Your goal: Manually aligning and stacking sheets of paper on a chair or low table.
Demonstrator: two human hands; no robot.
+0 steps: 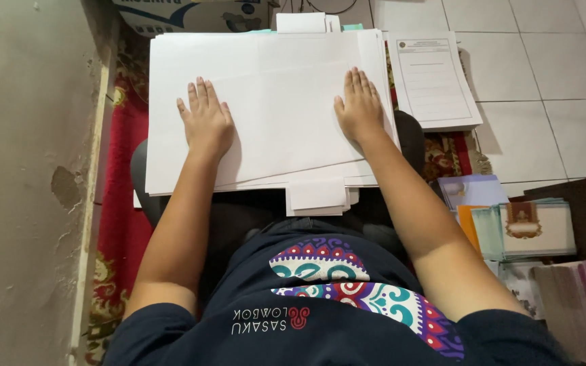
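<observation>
A thick stack of large white card sheets with tabs at the near and far edges lies across my lap. My left hand rests flat on the left part of the top sheet, fingers together and pointing away. My right hand lies flat on the right part, near the stack's right edge. Neither hand grips anything. The top sheet sits slightly askew over the sheets under it.
A pile of printed forms lies on the tiled floor to the right. Stacks of coloured cards sit at my right side. A cardboard box stands beyond the sheets. A wall runs along the left, over a red patterned rug.
</observation>
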